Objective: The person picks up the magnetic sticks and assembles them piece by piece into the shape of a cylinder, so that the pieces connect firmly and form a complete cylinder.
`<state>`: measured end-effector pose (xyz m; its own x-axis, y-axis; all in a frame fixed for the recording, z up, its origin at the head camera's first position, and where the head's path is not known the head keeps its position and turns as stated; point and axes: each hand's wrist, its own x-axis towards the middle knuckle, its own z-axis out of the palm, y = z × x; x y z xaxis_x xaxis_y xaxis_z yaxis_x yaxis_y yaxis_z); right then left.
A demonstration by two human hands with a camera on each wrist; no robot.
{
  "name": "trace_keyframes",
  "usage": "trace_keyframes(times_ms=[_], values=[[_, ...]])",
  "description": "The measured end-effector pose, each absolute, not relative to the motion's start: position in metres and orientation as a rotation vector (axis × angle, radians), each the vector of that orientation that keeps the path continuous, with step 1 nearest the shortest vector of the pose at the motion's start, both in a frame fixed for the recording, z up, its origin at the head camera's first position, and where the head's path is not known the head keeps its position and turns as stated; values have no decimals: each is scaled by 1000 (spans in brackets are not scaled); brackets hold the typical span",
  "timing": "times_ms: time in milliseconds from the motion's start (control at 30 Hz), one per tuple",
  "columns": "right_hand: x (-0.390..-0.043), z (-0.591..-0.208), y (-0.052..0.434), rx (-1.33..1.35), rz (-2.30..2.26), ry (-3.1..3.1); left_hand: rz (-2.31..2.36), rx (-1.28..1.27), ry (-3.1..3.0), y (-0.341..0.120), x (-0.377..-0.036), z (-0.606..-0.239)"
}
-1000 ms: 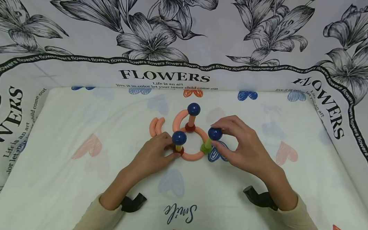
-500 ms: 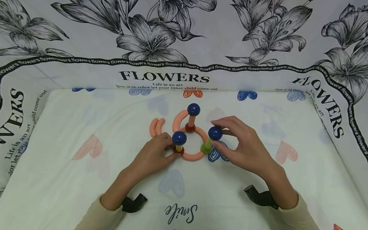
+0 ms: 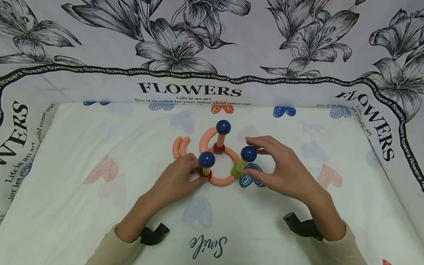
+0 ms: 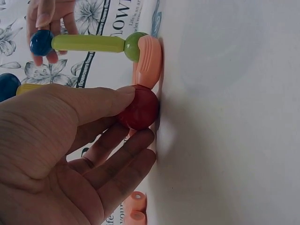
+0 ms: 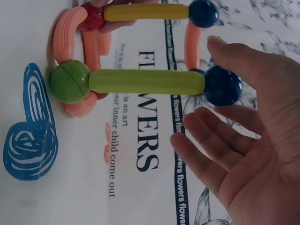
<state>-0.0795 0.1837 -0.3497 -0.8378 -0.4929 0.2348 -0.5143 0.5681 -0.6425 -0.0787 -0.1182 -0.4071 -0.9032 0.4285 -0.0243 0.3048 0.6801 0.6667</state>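
Right now the right hand (image 3: 282,173) sits just right of the green stick (image 3: 241,165), fingers spread and relaxed, gripping nothing. In the right wrist view the thumb tip looks to be at or just off the blue ball (image 5: 222,86) capping that stick; true contact cannot be told. The stick's long axis runs up from the green ball (image 3: 235,172) on the peach ring (image 3: 221,181), leaning slightly toward the right hand, so that hand is clearly the nearer one.

Left hand (image 3: 176,181) is on the other side of the ring, thumb and fingers pinching the red ball (image 4: 139,107) at the foot of the yellow stick (image 3: 206,171), holding it down on the cloth. That stick carries its own blue ball (image 3: 206,159).

Behind, a third post stands on the far side of the ring: orange stick (image 3: 221,139) with blue ball (image 3: 223,126) on top. Two spare peach curved pieces (image 3: 181,146) lie just left of it on the heart-print cloth (image 3: 93,202).
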Motion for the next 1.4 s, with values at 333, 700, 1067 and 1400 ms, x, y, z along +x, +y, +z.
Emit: trace_keyframes(times_ms=[333, 700, 1067, 1400], values=[[-95, -381, 187, 943, 1302, -2975, 985, 593, 2752, -117, -77, -409], [-100, -405, 177, 957, 1309, -3021, 1089, 527, 2733, -115, -79, -409], [-100, -404, 171, 966, 1219, -2991, 1122, 452, 2808, -113, -83, -408], [-100, -409, 157, 921, 1199, -2938, 1122, 341, 2809, -113, -97, -402]])
